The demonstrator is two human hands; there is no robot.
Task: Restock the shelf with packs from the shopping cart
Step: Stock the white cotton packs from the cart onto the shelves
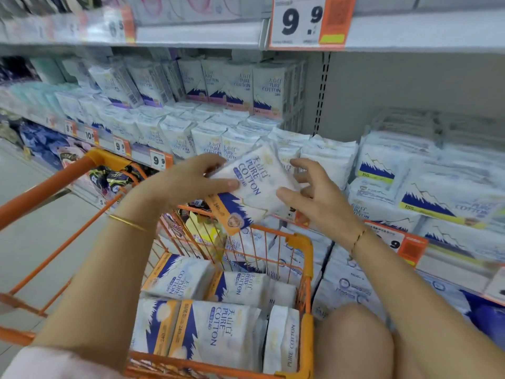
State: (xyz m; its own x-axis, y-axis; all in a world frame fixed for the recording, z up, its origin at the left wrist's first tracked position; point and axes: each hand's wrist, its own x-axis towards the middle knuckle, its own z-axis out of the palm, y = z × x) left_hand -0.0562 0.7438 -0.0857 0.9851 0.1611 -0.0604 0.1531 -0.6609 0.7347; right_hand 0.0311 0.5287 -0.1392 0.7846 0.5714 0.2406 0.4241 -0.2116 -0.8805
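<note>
1. Held item. I see one pack (254,184) of cotton pads held above the far end of the shopping cart (303,242). It is tilted, with its printed front toward the camera and its orange-striped end lowest, nearest the cart.

2. Left hand (191,181). It grips the pack's left edge. The thumb lies across the printed front and the fingers curl over the upper edge. A thin gold bangle (128,222) sits on this wrist.

3. Right hand (308,195). It is closed on the pack's right edge. The thumb presses the front and the fingers curve round behind. I cannot tell how firmly those fingers bear on the back. A fine bracelet (358,236) sits on this wrist.

4. Cart contents. More packs (216,329) of the same print lie inside the cart, some flat and some on edge.

5. Shelf (451,266). It runs beyond the cart and along the cart's right side. Matching packs stand in rows on it, directly behind the held pack. Above the cart, on the next shelf edge up, I read a large price label (306,20) showing 9.9.
</note>
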